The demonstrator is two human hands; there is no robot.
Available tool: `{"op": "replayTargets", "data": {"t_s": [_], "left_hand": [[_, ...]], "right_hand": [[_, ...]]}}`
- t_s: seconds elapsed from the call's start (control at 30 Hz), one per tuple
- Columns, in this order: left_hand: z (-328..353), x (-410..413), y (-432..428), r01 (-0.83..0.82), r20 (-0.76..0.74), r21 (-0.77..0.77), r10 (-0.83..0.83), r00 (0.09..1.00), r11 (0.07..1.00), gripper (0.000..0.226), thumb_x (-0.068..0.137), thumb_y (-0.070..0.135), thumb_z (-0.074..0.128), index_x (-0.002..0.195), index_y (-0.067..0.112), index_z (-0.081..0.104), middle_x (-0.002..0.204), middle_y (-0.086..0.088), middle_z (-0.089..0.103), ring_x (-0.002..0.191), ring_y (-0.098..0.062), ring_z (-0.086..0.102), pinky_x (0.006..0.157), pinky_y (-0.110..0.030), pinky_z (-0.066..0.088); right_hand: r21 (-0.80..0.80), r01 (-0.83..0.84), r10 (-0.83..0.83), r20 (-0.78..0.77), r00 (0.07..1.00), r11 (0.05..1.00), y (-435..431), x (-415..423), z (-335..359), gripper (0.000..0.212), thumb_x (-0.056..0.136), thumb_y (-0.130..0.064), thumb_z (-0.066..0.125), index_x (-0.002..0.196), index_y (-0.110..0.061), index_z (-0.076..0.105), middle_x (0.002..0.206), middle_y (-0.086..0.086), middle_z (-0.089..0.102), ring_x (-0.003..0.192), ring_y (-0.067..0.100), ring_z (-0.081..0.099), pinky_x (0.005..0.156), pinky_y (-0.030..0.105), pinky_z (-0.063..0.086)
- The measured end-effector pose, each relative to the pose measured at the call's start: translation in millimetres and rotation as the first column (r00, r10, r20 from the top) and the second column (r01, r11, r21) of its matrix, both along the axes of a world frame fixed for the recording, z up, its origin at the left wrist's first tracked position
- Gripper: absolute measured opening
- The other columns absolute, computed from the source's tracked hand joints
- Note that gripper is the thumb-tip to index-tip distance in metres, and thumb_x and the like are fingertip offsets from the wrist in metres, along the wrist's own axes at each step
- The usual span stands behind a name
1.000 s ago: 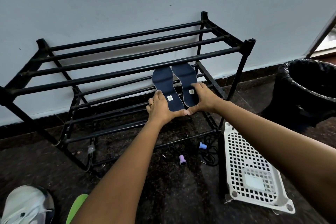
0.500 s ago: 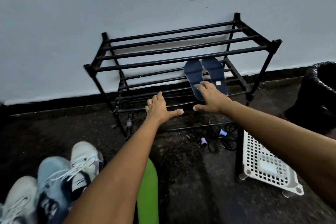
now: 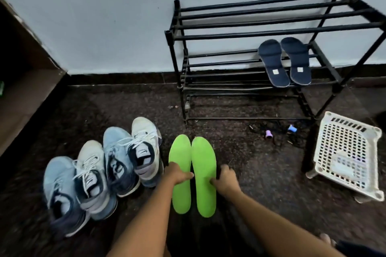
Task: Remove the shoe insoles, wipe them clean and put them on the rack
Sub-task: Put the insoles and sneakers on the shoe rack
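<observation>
Two bright green insoles lie side by side on the dark floor in front of me. My left hand grips the left green insole at its middle, thumb on top. My right hand grips the right green insole at its outer edge, thumb on its top face. Two navy insoles, one beside the other, lean on the middle shelf at the right end of the black metal rack, which stands against the wall.
Two pairs of sneakers, light blue and white, stand in a row left of the green insoles. A white plastic basket lies at the right by the rack's leg. Small caps and cables litter the floor. A brown box stands far left.
Both hands left the navy insoles on the rack and drew back and down to the floor, where they now hold the green insoles. The view swung left and down.
</observation>
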State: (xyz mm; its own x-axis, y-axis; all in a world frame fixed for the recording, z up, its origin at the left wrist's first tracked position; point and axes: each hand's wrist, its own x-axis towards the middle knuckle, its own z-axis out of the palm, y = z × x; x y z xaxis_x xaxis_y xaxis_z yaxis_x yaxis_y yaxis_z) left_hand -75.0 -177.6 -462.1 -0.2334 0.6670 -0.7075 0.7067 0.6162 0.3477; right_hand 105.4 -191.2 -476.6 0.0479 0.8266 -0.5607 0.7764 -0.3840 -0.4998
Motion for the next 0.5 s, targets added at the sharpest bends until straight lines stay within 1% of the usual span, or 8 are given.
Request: {"op": "replayTargets", "data": {"t_s": [0.03,0.07,0.17,0.23,0.33,0.4,0.47,0.5], "left_hand": [[-12,-4,-14,-0.058,-0.019,-0.026,0.057,0.998,0.998,0.090,0.056,0.052,0.075,0.129,0.003,0.055,0.132,-0.015,0.058,0.117,-0.028,0.058,0.094,-0.033,0.049],[-22,-6,-27,-0.136,-0.052,-0.040,0.134,0.990,0.990,0.084,0.055,0.046,0.073,0.125,0.002,0.058,0.127,-0.015,0.061,0.113,-0.028,0.061,0.092,-0.033,0.051],[-42,-5,-61,-0.248,-0.187,-0.062,0.233,0.954,0.967,0.054,0.076,0.028,0.068,0.123,0.003,0.060,0.128,-0.015,0.060,0.116,-0.028,0.060,0.090,-0.031,0.051],[-50,-1,-74,-0.269,-0.145,-0.089,0.255,0.956,0.959,0.043,0.084,0.023,0.062,0.121,0.001,0.062,0.123,-0.015,0.063,0.110,-0.028,0.064,0.086,-0.032,0.054],[-59,4,-83,-0.421,0.053,-0.106,0.428,0.902,0.901,0.033,0.086,0.012,0.063,0.112,-0.009,0.060,0.099,-0.017,0.062,0.081,-0.032,0.067,0.068,-0.040,0.058],[-63,5,-81,-0.457,0.079,-0.096,0.464,0.882,0.885,0.027,0.085,0.002,0.063,0.108,-0.011,0.058,0.103,-0.022,0.060,0.081,-0.035,0.067,0.063,-0.043,0.059],[-64,5,-78,-0.495,0.108,-0.092,0.503,0.857,0.864,0.025,0.082,-0.010,0.060,0.107,-0.011,0.056,0.109,-0.021,0.057,0.087,-0.036,0.065,0.049,-0.037,0.057],[-64,6,-78,-0.505,0.120,-0.095,0.514,0.849,0.858,0.028,0.080,-0.014,0.060,0.107,-0.010,0.055,0.109,-0.018,0.055,0.088,-0.033,0.064,0.047,-0.035,0.057]], "right_hand": [[-0.061,0.071,-0.071,-0.005,0.997,0.996,-15,-5,-8,0.058,0.083,-0.029,0.068,0.126,-0.001,0.039,0.128,0.021,0.047,0.119,0.035,0.047,0.097,0.036,0.040],[-0.102,0.134,-0.135,-0.005,0.991,0.986,-27,-8,-14,0.055,0.084,-0.029,0.068,0.123,-0.001,0.040,0.127,0.021,0.048,0.118,0.036,0.049,0.096,0.037,0.042],[-0.173,0.250,-0.251,0.016,0.968,0.953,-48,-15,-24,0.053,0.087,-0.028,0.064,0.124,0.002,0.040,0.128,0.022,0.051,0.118,0.035,0.052,0.094,0.035,0.043],[-0.190,0.265,-0.267,0.017,0.964,0.945,-53,-19,-28,0.052,0.086,-0.027,0.065,0.123,0.003,0.043,0.126,0.023,0.053,0.114,0.034,0.055,0.093,0.035,0.044],[-0.201,0.253,-0.254,0.017,0.967,0.946,-56,-24,-32,0.042,0.082,-0.025,0.068,0.111,0.000,0.050,0.117,0.020,0.059,0.102,0.032,0.063,0.088,0.036,0.050],[-0.197,0.252,-0.250,0.031,0.968,0.948,-59,-25,-34,0.031,0.081,-0.020,0.067,0.102,-0.003,0.053,0.113,0.018,0.061,0.099,0.031,0.064,0.086,0.035,0.051],[-0.202,0.240,-0.239,0.029,0.971,0.950,-63,-26,-36,0.022,0.081,-0.013,0.061,0.100,-0.005,0.056,0.110,0.017,0.063,0.101,0.029,0.063,0.084,0.032,0.048],[-0.197,0.236,-0.238,0.012,0.971,0.952,-64,-25,-40,0.021,0.079,-0.010,0.059,0.100,-0.004,0.058,0.107,0.016,0.064,0.099,0.028,0.063,0.083,0.031,0.048]]}}
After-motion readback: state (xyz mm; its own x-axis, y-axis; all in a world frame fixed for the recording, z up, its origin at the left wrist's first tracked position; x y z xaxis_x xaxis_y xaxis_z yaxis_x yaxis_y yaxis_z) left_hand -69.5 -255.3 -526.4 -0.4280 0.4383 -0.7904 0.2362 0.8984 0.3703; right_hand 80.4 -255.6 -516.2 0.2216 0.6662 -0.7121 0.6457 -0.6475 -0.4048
